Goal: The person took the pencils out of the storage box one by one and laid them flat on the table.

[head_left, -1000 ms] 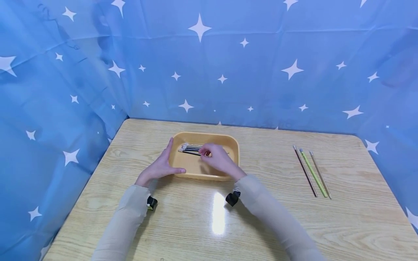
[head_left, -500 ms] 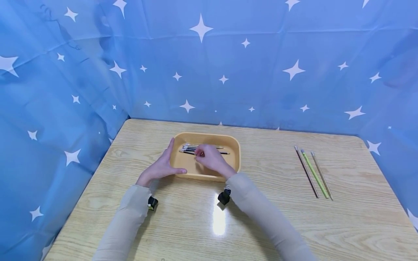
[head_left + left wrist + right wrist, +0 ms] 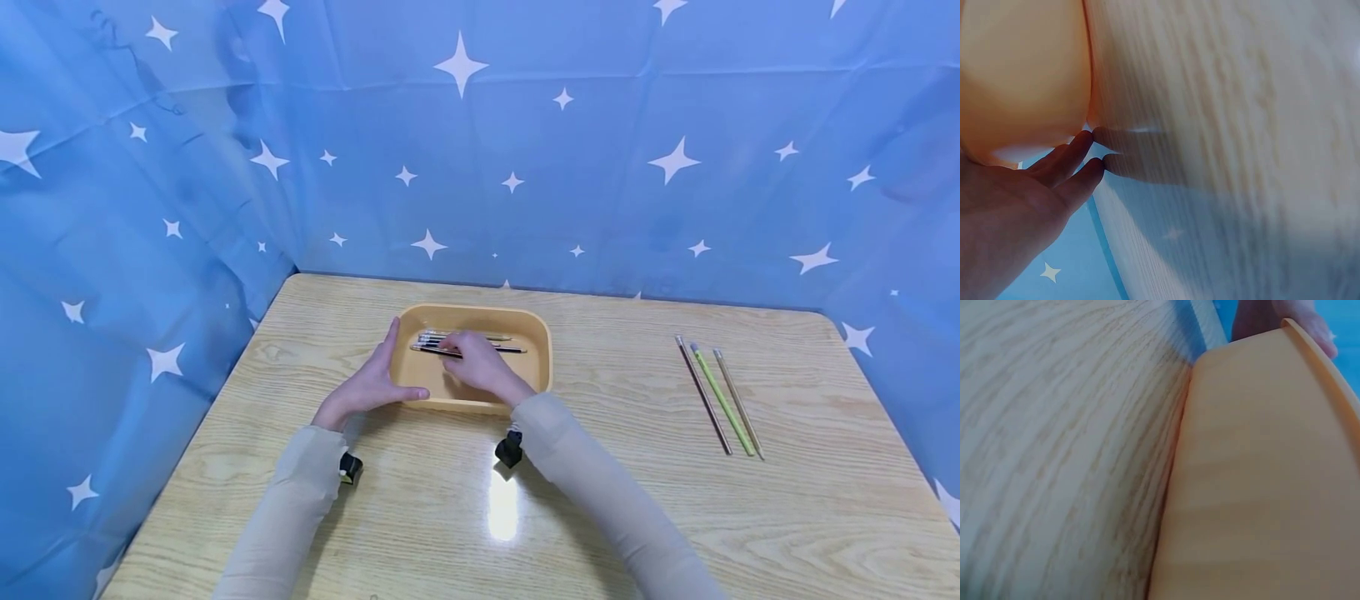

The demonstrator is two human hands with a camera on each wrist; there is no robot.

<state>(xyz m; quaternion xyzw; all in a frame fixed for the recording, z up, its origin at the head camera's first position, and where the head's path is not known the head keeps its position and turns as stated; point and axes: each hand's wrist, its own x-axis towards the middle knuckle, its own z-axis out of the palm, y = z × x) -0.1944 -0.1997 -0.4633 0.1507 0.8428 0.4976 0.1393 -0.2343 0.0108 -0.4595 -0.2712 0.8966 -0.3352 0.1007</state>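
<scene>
A shallow tan tray [image 3: 471, 406] stands near the back of the table. In the head view my left hand [image 3: 367, 382] lies at its left end, fingers straight along the side and thumb at the front rim. The left wrist view shows those fingers [image 3: 1079, 165] against the outer wall. My right hand [image 3: 480, 365] reaches inside over several pencils [image 3: 429, 340], dark and gold, lying side by side. Its curled fingers pinch a dark pencil [image 3: 424, 347] at the front of the group. The fingers cover the pencils' middles. The right wrist view shows only the tray's outer wall [image 3: 1260, 462] up close.
Three loose pencils lie on the right of the wooden table [image 3: 615, 500]: a dark one [image 3: 702, 394], a lime green one [image 3: 722, 398] and a gold one [image 3: 738, 402]. A blue star-printed cloth [image 3: 585, 200] hangs behind and on the left.
Inside the tray, my right hand has shifted left along the pencils, uncovering their right ends. My left hand stays at the tray's left end. The three loose pencils have not moved.
</scene>
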